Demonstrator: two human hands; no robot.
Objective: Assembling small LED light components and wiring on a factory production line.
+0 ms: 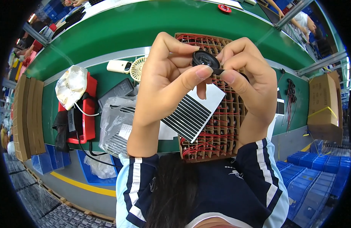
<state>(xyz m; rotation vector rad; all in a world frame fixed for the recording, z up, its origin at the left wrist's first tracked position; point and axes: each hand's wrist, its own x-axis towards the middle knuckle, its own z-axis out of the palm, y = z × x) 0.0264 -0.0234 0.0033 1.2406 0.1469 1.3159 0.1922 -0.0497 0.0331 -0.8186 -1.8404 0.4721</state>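
My left hand (160,81) grips a round black speaker (206,59) between thumb and fingers, raised over the bench. Against the speaker's near right edge, my right hand (253,78) pinches a narrow black strip (218,71); how much of it touches the rim I cannot tell. Below the hands lies a white sheet with rows of black adhesive strips (190,114). It partly covers a cardboard divider box (217,146), whose cells hold several dark round parts with red wires.
At left stand a red bin (91,110), a clear plastic bag (112,117) and a small white fan (137,69). A bundle of dark wires (291,93) and a cardboard carton (323,102) are at right. A green conveyor belt (118,34) runs across the far side; other people work beyond.
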